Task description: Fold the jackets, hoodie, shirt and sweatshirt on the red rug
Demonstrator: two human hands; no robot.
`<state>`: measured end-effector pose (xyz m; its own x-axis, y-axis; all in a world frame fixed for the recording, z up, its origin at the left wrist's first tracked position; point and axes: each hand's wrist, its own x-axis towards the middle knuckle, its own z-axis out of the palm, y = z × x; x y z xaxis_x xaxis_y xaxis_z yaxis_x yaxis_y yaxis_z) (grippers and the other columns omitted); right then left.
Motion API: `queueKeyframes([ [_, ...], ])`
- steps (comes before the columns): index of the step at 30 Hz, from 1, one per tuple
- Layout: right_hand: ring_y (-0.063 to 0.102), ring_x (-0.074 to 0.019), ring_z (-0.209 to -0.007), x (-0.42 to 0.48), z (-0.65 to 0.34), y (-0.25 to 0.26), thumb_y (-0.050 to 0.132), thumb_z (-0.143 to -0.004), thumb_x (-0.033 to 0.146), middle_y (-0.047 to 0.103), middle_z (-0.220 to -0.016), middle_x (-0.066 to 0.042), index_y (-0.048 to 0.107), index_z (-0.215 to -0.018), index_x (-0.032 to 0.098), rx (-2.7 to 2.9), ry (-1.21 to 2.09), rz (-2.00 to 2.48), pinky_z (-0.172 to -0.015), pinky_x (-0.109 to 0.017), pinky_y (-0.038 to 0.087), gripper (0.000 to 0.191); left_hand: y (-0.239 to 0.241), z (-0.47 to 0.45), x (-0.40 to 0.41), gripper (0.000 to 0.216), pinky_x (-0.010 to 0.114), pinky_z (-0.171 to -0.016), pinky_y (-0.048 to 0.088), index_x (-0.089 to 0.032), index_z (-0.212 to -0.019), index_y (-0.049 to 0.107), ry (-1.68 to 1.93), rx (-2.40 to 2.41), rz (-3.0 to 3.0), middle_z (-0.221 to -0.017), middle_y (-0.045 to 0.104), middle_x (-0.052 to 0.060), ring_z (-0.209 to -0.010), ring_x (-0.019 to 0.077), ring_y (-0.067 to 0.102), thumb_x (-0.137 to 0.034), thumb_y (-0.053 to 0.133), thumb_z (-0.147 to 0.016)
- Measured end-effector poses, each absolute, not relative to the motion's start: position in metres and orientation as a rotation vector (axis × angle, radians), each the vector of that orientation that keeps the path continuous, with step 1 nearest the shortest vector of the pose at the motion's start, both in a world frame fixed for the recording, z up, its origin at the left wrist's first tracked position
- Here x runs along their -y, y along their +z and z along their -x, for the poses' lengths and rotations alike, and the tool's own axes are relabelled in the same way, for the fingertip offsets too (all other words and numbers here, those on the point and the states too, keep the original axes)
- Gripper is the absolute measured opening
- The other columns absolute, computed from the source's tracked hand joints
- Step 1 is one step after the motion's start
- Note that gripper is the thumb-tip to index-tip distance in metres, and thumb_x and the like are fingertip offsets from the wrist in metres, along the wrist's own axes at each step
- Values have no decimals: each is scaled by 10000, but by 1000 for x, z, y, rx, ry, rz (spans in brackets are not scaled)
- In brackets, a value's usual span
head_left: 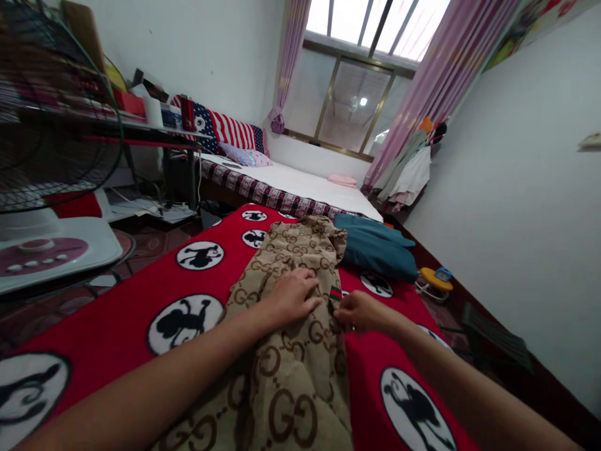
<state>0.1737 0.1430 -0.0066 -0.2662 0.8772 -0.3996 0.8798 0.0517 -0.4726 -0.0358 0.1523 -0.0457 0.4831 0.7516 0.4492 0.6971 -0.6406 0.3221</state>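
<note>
A tan garment with a brown double-G print lies lengthwise over the red blanket, partly folded and creased. My left hand rests palm down on its middle, fingers spread a little and holding nothing. At the garment's right edge, just below a small green-and-red striped tab, my right hand is closed in a pinch on the cloth. A ring shows on one of its fingers. Beyond the right hand, a folded teal garment lies by the far end of the tan one.
The red blanket with black-and-white round figures covers the bed. A fan stands close on the left, before a cluttered desk. Behind is a second bed under the window. A yellow stool is on the right.
</note>
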Motion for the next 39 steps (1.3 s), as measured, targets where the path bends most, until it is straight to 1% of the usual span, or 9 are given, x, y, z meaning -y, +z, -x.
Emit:
queueKeyframes([
  [4,639,-128,-540,-219,-176,6,554,-843,255,719,-748,-64,678,-919,134,-2396,-484,-2396,-530,-206,461,190,-74,23,-140,135,402,-892,439,-215,-844,739,753,-1091,-2674,-931,719,55,-974,244,610,-303,648,-797],
  [9,684,-276,-946,-276,-163,16,535,-859,497,686,-1121,-182,336,-1452,142,-2359,33,-2668,-776,-354,504,720,-87,25,-145,178,285,-801,472,-200,-825,732,734,-729,-2655,-900,745,23,-883,191,648,-135,629,-696],
  [11,660,-306,-1014,-290,-161,17,566,-817,551,685,-1140,-164,366,-1452,186,-2332,181,-2632,-800,-373,494,759,-87,28,-146,186,262,-775,480,-196,-803,738,728,-622,-2634,-850,750,15,-829,179,654,-121,629,-672],
  [14,667,-274,-969,-306,-165,13,609,-791,390,719,-1053,-104,635,-1208,229,-2304,203,-2542,-767,-313,484,448,-87,30,-146,197,241,-752,489,-195,-794,752,748,-519,-2569,-835,757,7,-796,168,658,-110,641,-654],
  [16,649,-261,-1000,-309,-169,6,529,-832,286,709,-1072,-117,670,-1138,202,-2263,281,-2597,-781,-298,470,347,-88,31,-146,210,228,-754,494,-192,-801,759,786,-483,-2500,-883,765,6,-803,159,666,-97,647,-650],
  [23,604,-275,-1052,-287,-150,-32,488,-814,101,641,-1186,-132,533,-1329,229,-2188,306,-2464,-826,-355,453,533,-94,27,-144,189,202,-776,498,-197,-827,756,803,-417,-2400,-945,766,-8,-835,138,690,-112,671,-681],
  [29,305,-333,-1368,-253,-102,-36,492,-878,325,349,-1505,-163,324,-1473,185,-2468,880,-2459,-1079,-514,268,634,-92,27,-146,196,237,-817,500,-229,-858,749,765,-455,-2467,-901,761,-20,-849,159,683,-143,668,-702],
  [34,276,-284,-1422,-241,-109,-75,218,-987,392,352,-1535,-108,418,-1437,232,-2387,170,-2199,-1090,-558,260,517,-89,25,-141,206,247,-868,496,-208,-852,750,787,-442,-2333,-985,757,-1,-899,171,690,-97,653,-708],
  [39,262,-282,-1436,-245,-122,-88,190,-1003,391,289,-1568,-97,349,-1479,230,-2349,81,-2156,-1109,-554,243,527,-55,35,-160,171,226,-727,531,-139,-910,739,1023,-652,-1954,-875,757,48,-784,157,697,-192,607,-817],
])
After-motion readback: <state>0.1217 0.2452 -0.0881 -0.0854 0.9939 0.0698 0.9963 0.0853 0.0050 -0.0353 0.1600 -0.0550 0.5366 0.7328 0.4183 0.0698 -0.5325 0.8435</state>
